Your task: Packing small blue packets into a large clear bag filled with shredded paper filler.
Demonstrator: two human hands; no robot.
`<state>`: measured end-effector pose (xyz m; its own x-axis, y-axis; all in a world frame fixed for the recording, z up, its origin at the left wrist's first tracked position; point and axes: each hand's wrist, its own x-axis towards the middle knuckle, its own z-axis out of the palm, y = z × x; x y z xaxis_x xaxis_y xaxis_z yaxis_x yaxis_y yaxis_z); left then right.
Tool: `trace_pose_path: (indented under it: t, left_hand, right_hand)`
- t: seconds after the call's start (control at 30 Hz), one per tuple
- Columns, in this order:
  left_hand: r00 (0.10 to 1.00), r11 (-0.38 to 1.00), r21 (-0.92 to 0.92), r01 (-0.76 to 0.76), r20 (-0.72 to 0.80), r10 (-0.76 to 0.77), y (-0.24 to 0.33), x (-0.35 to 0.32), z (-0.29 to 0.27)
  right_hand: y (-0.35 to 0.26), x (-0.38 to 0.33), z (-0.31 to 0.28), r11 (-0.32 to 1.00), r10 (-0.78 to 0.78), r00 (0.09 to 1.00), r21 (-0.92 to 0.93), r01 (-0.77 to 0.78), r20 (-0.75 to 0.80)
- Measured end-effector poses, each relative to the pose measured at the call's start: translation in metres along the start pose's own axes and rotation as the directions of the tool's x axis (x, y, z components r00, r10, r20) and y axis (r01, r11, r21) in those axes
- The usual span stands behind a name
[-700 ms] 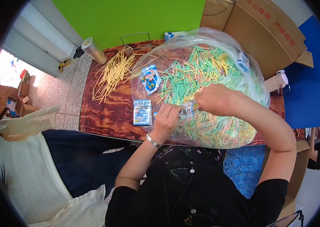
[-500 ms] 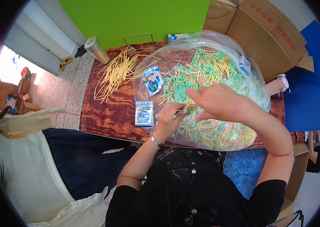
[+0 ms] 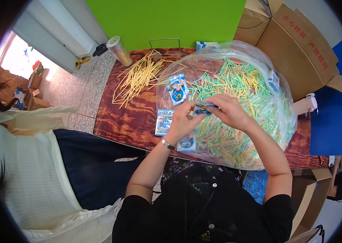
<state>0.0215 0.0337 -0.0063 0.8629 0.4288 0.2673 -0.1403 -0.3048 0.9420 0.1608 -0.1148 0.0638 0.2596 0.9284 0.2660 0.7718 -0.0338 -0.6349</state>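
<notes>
A small blue packet (image 3: pixel 203 107) is held up between my hands, above the left part of a large clear plastic bag (image 3: pixel 244 160). My left hand (image 3: pixel 183 122) grips its left side, fingers closed. The fingers of my right hand (image 3: pixel 231 112) pinch its right end. Thin pastel sticks (image 3: pixel 235 77) in green, yellow and pink lie heaped on and in the bag. Beside my left hand are a blue-and-white packet (image 3: pixel 178 90), a second packet (image 3: pixel 163 122) and a third packet (image 3: pixel 186 143), partly covered by my forearm and hand.
Loose pale yellow sticks (image 3: pixel 140 77) lie on the brown wooden table (image 3: pixel 118 125), near a clear canister (image 3: pixel 119 52). A pink bottle (image 3: pixel 305 105) and large cardboard box (image 3: pixel 300 52) stand at the right. A green panel (image 3: pixel 167 24) rises behind. Another person in white (image 3: pixel 33 174) is at my left.
My right hand has come down and left from over the sticks to the packet's end. The packet now shows its blue face, and another packet is more visible below my left hand. The view has shifted slightly.
</notes>
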Motion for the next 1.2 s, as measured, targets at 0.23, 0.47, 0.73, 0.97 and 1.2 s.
trace_pose_path:
  t: [0.23,0.47,0.73,0.97,1.2]
  left_hand:
    - [0.984,0.984,0.023,0.177,0.013,-0.177,-0.072,0.043,-0.068]
    - [0.868,0.864,-0.092,0.495,0.018,-0.495,-0.123,0.06,-0.083]
    - [0.939,0.93,0.129,0.343,-0.082,-0.335,-0.14,0.085,-0.078]
    - [0.979,0.752,0.64,0.155,-0.199,-0.032,-0.125,0.09,-0.072]
    - [0.952,0.732,0.681,0.011,-0.231,0.2,-0.08,0.073,-0.065]
  right_hand:
    - [0.014,0.025,0.049,0.988,0.124,0.983,-0.073,-0.135,-0.134]
    - [0.054,0.053,0.106,0.914,0.151,0.988,-0.382,-0.135,0.013]
    - [0.065,0.08,0.138,0.825,0.294,0.95,-0.529,-0.197,0.104]
    - [0.049,0.044,0.106,0.958,0.168,0.95,-0.269,-0.094,0.264]
    - [0.032,0.026,0.123,0.895,0.185,0.882,-0.445,0.03,0.433]
